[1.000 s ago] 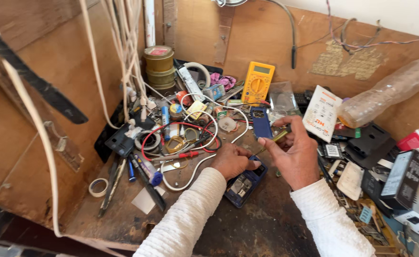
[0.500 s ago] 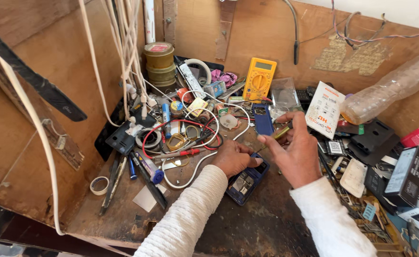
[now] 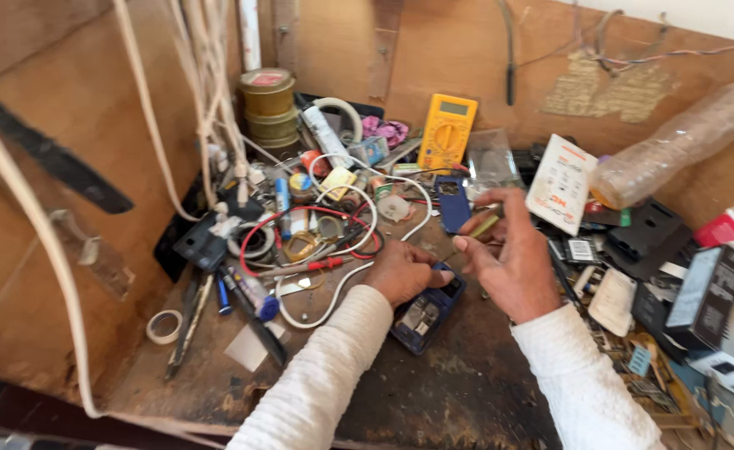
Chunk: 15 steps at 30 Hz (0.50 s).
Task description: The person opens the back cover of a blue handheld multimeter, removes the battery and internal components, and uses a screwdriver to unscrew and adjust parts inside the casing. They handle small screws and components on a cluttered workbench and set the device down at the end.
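Hiding blue device (image 3: pixel 427 315), left hand (image 3: pixel 402 272)

Your one head camera looks steeply down, close over cluttered dark wooden bench (image 3: pixel 467 392), facing its back-left corner.

two hands: left hand (image 3: pixel 400 271) and right hand (image 3: pixel 508 258) at centre frame. one yellow multimeter (image 3: pixel 447 132) upper centre, one clear plastic bottle (image 3: pixel 675 142) upper right, one tape roll (image 3: pixel 164 327) lower left, one stack of tins (image 3: pixel 268 104) upper left.
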Motion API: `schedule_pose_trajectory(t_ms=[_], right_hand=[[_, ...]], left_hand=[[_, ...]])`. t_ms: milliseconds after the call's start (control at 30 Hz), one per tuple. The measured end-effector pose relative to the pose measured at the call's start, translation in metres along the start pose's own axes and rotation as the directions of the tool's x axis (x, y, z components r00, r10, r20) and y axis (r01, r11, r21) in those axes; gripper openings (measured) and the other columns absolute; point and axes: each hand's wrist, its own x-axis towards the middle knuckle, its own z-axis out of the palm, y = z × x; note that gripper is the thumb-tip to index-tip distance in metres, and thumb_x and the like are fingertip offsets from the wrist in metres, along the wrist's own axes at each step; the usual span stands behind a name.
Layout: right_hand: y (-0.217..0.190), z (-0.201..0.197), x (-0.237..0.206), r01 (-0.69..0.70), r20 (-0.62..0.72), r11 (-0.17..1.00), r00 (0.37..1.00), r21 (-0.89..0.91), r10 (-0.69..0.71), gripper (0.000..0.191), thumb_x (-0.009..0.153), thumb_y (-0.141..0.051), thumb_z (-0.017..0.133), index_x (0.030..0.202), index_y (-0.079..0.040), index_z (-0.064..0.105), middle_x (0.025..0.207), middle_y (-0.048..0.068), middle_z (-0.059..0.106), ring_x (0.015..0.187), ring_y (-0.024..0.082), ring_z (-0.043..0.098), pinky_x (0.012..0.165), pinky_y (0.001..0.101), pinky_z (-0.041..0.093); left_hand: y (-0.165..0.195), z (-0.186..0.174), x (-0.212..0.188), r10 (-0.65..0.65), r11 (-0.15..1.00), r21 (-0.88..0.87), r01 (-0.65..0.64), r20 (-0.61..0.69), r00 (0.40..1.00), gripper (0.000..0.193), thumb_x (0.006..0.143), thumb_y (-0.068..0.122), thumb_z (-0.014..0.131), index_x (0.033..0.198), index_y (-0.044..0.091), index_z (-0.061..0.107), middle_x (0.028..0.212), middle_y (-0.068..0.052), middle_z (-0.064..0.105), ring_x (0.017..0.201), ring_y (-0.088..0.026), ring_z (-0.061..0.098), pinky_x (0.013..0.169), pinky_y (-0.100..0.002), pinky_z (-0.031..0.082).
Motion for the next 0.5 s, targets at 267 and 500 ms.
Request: schedule_pose_trajectory(t_ms=[267,500], right_hand=[[-0.0033,0.0051,0.0001,0.077,-0.09,0.966,0.991,-0.248,-0.102,0.043,0.086,-0.002,0.082,0.113,-0.005,0.05,0.076,0.003,0.07,0.063,0.009,0.066,0.055,0.0263,0.052],[-0.0098,0.0003,0.0034,-0.089,0.015,0.996,0.996,-0.01,0.09,0.042,0.084,0.002,0.07,0.119,-0.007,0.049,0.076,0.003,0.069,0.062,0.007,0.066,0.052,0.0273,0.056]], left_hand=[[0.007,-0.0032,-0.0078,-0.02,0.998,0.067,0.021,-0.013,1.0,0.032,0.07,0.01,0.086,0.098,-0.004,0.081,0.086,-0.014,0.08,0.07,-0.018,0.072,0.068,-0.033,0.058],[0.0019,-0.0025,-0.0005,-0.025,0.996,0.081,0.024,0.007,1.0,0.034,0.069,0.011,0.088,0.098,-0.004,0.081,0.089,-0.016,0.08,0.071,-0.018,0.072,0.068,-0.033,0.057]])
